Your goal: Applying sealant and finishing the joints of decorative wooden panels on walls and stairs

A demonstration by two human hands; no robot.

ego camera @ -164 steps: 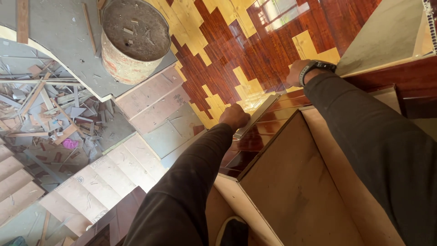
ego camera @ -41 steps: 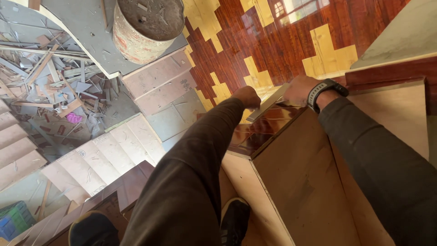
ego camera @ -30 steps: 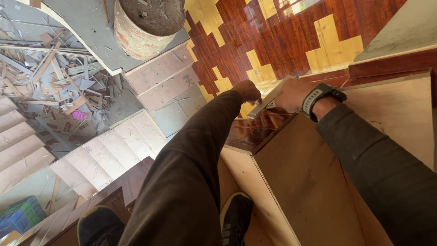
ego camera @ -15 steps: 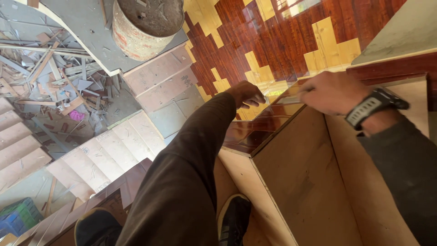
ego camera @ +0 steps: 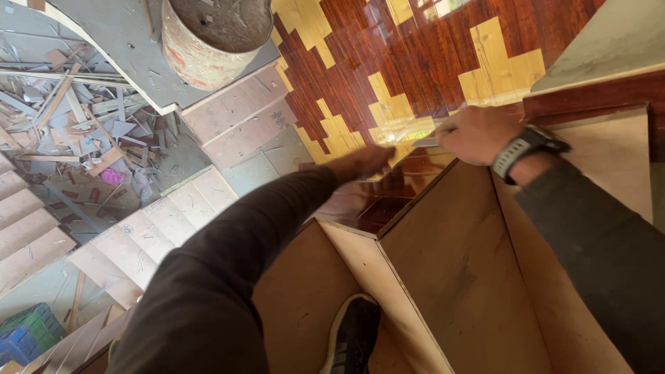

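My left hand [ego camera: 364,163] lies flat, fingers stretched out, on a glossy dark red wooden tread [ego camera: 374,201] at the top of a plywood stair box. Nothing shows in its grip. My right hand [ego camera: 478,135], with a grey watch [ego camera: 523,149] on the wrist, hovers just to the right of it at the tread's far edge. It is closed around a thin grey flat tool [ego camera: 426,143] whose tip points toward my left hand. Both arms wear dark sleeves.
Bare plywood panels [ego camera: 457,277] form the step below, with my dark shoe [ego camera: 350,336] on it. Red and yellow parquet [ego camera: 415,62] lies beyond. A rusty drum [ego camera: 215,34], a pile of wood scraps [ego camera: 76,118], concrete stairs [ego camera: 104,242] and a blue-green crate [ego camera: 28,332] are at left.
My right hand has slid to the right along the tread's edge, away from my left hand. The pale wooden strip held earlier is gone from view. My left hand now lies flat.
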